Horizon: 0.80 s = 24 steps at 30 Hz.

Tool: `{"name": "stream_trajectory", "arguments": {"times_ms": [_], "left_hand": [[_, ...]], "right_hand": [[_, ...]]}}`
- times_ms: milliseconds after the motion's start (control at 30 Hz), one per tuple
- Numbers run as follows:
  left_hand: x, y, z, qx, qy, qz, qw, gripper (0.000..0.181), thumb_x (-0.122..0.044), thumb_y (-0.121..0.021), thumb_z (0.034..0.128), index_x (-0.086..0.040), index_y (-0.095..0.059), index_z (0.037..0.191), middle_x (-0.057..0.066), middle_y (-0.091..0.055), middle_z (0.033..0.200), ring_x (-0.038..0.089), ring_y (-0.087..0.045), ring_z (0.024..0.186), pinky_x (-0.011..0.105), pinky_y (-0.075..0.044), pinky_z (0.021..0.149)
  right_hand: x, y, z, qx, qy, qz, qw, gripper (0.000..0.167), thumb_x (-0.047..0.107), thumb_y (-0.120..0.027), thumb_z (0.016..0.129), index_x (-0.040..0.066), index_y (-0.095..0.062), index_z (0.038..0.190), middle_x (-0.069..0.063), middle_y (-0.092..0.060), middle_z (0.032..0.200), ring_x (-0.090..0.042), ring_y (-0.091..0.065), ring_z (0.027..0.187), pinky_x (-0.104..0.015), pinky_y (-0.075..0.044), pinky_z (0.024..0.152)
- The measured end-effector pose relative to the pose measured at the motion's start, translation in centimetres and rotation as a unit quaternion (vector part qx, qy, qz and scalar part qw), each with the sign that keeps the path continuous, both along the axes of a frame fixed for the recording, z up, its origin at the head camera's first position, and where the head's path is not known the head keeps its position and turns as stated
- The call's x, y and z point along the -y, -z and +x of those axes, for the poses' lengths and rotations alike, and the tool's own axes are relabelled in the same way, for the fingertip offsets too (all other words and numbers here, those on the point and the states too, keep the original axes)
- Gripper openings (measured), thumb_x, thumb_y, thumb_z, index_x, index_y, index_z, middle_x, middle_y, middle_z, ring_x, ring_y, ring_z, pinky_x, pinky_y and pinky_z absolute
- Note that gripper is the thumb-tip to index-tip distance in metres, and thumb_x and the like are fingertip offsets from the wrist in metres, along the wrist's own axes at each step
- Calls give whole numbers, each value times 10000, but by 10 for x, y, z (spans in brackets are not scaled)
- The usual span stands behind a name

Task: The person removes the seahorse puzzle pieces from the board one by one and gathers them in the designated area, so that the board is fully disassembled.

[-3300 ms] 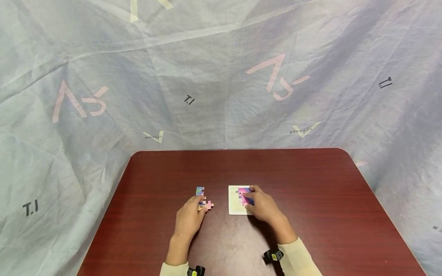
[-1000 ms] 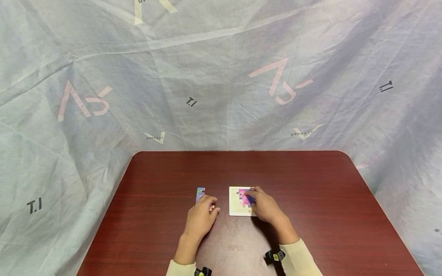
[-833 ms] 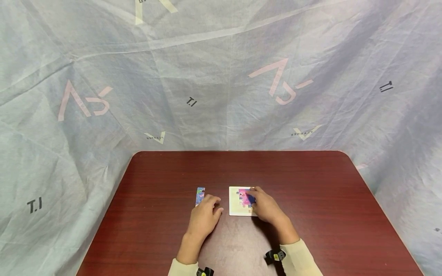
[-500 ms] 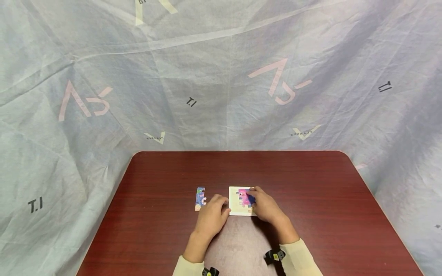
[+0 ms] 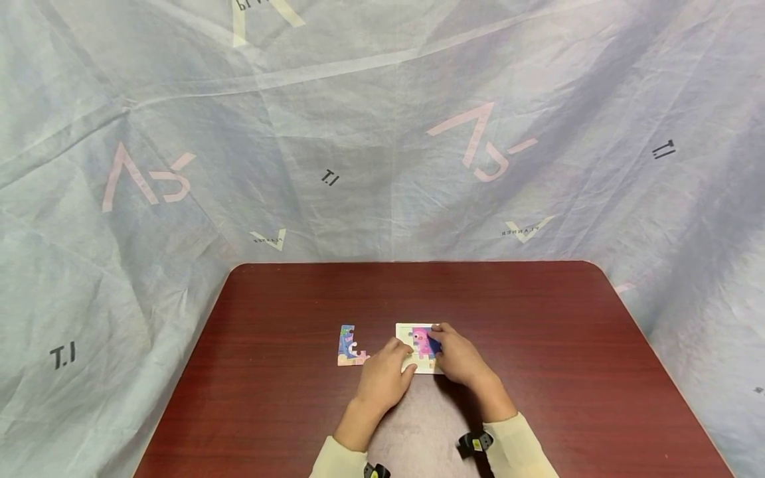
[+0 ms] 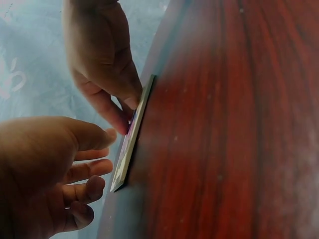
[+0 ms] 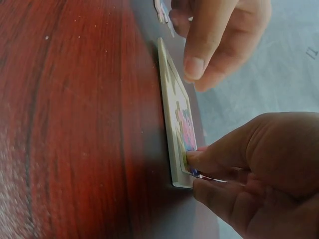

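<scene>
A shallow white puzzle tray (image 5: 405,328) lies on the table, partly filled with joined jigsaw pieces (image 5: 421,340) showing a pink figure on blue. My right hand (image 5: 465,358) grips the tray's right side, its thumb and fingers on the blue pieces there. In the right wrist view that thumb (image 7: 197,160) rests on the near corner. Over the tray's left part hovers my left hand (image 5: 382,377), fingers loosely bent. The left wrist view shows nothing between its thumb and fingers (image 6: 89,169). Left of the tray lies an L-shaped group of jigsaw pieces (image 5: 345,345), partly hidden by the left hand.
The dark red wooden table (image 5: 538,299) has rounded far corners. Behind and beside it hangs a pale grey printed cloth (image 5: 358,133). Each wrist wears a small black device (image 5: 475,443).
My left hand has let go of the L-shaped pieces and moved right, over the tray. The right hand stays at the tray's right side. More of the pink figure shows.
</scene>
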<state>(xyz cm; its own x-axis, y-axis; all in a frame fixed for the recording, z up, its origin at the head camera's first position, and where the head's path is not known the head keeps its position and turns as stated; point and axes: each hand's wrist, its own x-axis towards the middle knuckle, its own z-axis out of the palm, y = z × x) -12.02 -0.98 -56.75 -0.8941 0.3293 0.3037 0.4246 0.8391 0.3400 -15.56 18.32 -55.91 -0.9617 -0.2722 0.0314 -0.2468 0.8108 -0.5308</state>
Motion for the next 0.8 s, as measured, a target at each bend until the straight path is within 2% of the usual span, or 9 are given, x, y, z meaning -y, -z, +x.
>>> {"name": "stream_trajectory", "arguments": {"times_ms": [333,567,667,800], "left_hand": [[-8,3,-9,65,50,-126,9999,277,-288,-772,956,-162,-749,1202,1,-688,1144,189,-739,810,334,-593,657],[-14,9,-15,31,-106,-356,9993,408,-311,-795,929,-163,-732,1304,8,-704,1156,207,-747,810,358,-595,648],[-18,11,-16,-5,-165,-466,9988,413,-319,-817,904,-152,-746,1276,3,-691,1134,207,-738,783,346,-587,629],[-22,8,-17,8,-269,-623,9977,374,-353,-819,899,-159,-768,1214,-4,-678,1119,212,-738,774,357,-584,622]], "right_hand": [[1,-2,1,41,5,-56,10000,531,-116,-653,811,-88,-667,1341,-203,-616,1440,-339,-670,1250,-492,-551,1006],[0,-2,1,-21,20,-47,10000,521,-119,-652,806,-92,-676,1326,-208,-625,1427,-340,-679,1231,-493,-552,1007],[0,-2,1,-28,13,-65,10000,518,-116,-652,811,-90,-676,1328,-204,-623,1430,-336,-681,1226,-492,-551,1008],[0,-3,1,-61,5,-74,10000,516,-114,-655,809,-89,-679,1324,-202,-624,1426,-333,-688,1207,-494,-554,999]]}}
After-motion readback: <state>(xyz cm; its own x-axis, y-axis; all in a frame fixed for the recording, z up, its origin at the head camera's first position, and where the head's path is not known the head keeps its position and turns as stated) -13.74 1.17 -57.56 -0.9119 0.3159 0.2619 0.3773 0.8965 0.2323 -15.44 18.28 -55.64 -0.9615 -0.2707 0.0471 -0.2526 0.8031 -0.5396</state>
